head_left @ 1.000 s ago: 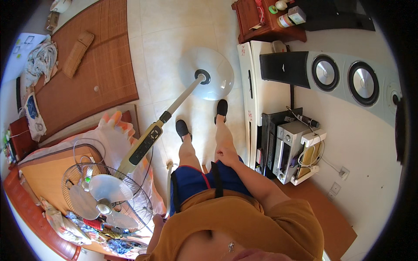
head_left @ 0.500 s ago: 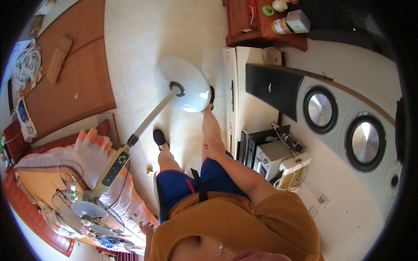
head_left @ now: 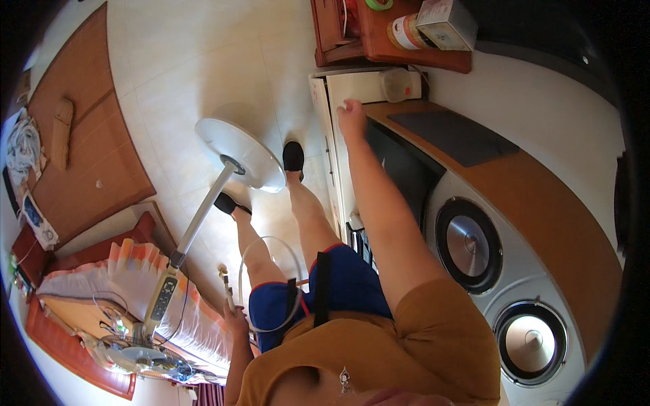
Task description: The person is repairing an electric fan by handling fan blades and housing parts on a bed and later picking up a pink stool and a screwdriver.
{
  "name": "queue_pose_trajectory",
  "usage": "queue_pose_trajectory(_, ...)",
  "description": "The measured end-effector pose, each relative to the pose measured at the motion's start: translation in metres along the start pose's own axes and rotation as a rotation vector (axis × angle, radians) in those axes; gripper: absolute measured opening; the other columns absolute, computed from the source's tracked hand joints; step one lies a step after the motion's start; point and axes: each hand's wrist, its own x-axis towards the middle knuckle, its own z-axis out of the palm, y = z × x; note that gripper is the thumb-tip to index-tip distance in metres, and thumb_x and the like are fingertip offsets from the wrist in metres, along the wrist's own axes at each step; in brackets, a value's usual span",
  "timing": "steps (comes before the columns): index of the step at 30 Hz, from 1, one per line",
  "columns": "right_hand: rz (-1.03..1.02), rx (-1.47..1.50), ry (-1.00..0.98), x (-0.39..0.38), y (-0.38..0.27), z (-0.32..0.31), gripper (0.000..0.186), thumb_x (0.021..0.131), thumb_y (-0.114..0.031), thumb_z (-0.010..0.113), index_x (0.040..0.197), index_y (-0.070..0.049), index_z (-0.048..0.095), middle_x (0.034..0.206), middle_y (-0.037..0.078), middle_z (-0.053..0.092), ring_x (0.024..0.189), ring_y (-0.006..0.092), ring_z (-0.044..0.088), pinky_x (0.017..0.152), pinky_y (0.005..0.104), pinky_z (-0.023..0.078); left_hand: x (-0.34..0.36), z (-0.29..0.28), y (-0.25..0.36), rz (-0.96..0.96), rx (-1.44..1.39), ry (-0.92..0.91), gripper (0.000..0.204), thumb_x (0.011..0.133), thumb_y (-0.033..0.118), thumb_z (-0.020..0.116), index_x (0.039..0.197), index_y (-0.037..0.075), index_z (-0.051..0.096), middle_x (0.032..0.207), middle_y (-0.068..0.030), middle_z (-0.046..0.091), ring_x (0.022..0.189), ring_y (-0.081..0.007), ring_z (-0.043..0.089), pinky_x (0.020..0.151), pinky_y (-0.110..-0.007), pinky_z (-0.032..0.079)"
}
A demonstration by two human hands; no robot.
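My left hand [head_left: 235, 319], low beside my left thigh, is closed around a pale stick-like thing [head_left: 229, 292]. A thin white loop [head_left: 300, 267] hangs in front of my shorts next to it; whether the two are joined, I cannot make out. My right hand [head_left: 351, 120] is stretched far forward above the white cabinet [head_left: 342, 162], its fingers loosely bent and apart with nothing visible in them. Left of my legs slants a pedestal fan with a round white base [head_left: 254, 164], a pole and a button panel [head_left: 162, 298].
To my right stands a long speaker [head_left: 470, 237] with round silver cones. A clear plastic tub [head_left: 396, 86] sits on the white cabinet. A reddish wooden cabinet [head_left: 379, 40] beyond bears a jar [head_left: 408, 32] and a box [head_left: 447, 24]. The bed [head_left: 101, 284] is at the left.
My right hand has left my right knee and reached forward over the white cabinet. My left hand has come into fuller view with the pale thing and the white loop. My feet have shifted.
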Motion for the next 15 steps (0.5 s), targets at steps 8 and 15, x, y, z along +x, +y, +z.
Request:
queue_pose_trajectory(8, 0.278, -0.356, 0.021, 0.115, -0.037, -0.027, 0.073, 0.067, -0.029, 0.066, 0.128, -0.005, 0.033, 0.131, 0.020, 0.033, 0.118, 0.0340, 0.038, 0.097, 0.0403, 0.034, 0.019, 0.055, 0.047, 0.131, 0.282, -0.066, 0.052, 0.073, 0.011, 0.055, 0.122, 0.002, 0.038, 0.086, -0.0195, 0.059, 0.078, -0.0336, 0.058, 0.070, -0.040, 0.045)
queue_pose_trajectory(15, 0.424, -0.886, 0.008, 0.185, 0.015, -0.054, 0.107, 0.058, -0.045, 0.073, 0.138, -0.010, 0.011, 0.142, 0.016, 0.014, 0.130, 0.0315, 0.015, 0.103, 0.0445, 0.023, 0.026, 0.060, 0.062, 0.038, 0.251, -0.125, 0.053, 0.072, 0.008, 0.055, 0.122, 0.001, 0.037, 0.085, -0.0198, 0.058, 0.076, -0.0323, 0.059, 0.067, -0.039, 0.046)
